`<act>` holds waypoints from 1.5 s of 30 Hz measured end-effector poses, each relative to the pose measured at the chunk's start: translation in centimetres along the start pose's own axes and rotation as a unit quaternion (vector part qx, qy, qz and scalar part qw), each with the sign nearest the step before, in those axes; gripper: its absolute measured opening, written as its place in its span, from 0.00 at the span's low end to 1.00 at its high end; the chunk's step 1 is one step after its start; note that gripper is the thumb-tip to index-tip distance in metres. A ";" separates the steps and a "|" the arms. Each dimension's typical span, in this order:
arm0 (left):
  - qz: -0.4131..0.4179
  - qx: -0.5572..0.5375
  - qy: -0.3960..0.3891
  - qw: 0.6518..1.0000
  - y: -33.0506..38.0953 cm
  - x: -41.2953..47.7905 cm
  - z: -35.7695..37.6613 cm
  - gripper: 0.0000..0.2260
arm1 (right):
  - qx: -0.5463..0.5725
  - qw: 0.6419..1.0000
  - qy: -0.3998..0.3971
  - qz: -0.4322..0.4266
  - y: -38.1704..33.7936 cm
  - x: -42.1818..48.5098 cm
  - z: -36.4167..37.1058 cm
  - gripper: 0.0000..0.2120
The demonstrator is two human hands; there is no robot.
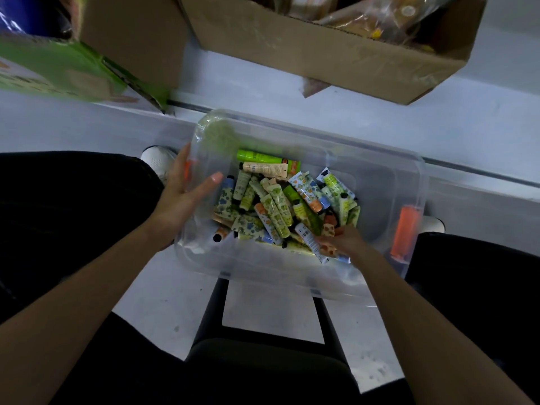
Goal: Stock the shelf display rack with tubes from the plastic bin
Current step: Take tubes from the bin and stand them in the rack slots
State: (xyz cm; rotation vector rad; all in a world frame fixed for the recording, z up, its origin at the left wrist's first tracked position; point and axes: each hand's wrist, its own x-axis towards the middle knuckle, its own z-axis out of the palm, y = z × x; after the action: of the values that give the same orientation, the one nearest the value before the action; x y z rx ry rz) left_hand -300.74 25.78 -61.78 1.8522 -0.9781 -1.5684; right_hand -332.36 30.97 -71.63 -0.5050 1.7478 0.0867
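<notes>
A clear plastic bin (380, 176) with orange latches sits on the floor between my legs. A heap of small patterned tubes (280, 206) in green, cream, blue and orange fills its middle. My left hand (184, 194) holds the bin's left rim, thumb over the edge and fingers outside by the orange latch. My right hand (342, 241) reaches into the bin at the near right of the heap, fingers curled round a few tubes. The display rack is out of sight.
An open cardboard box (321, 54) with wrapped goods stands beyond the bin. A green-printed carton (58, 71) and another brown box (131, 33) lie at the upper left. A black stool frame (263, 331) is under me. White shoes flank the bin.
</notes>
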 end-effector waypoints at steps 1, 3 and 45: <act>0.001 0.002 -0.001 1.000 0.1 -0.1 0.0 0.41 | -0.006 1.000 -0.012 0.001 0.0 -0.1 -0.1 0.17; 0.007 0.002 -0.004 1.000 0.4 -0.2 0.1 0.39 | -0.022 0.999 -0.038 -0.001 0.0 -0.3 -0.1 0.20; -0.008 -0.026 0.003 1.000 -0.1 -0.3 -0.3 0.40 | 0.049 0.997 -0.059 0.017 -1.4 -3.6 4.7 0.09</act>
State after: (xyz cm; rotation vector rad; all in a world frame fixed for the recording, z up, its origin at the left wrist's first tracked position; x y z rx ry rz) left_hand -300.42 26.11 -61.62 1.8329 -0.9120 -1.5824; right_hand -326.97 32.28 -69.10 -0.3913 1.6368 0.0544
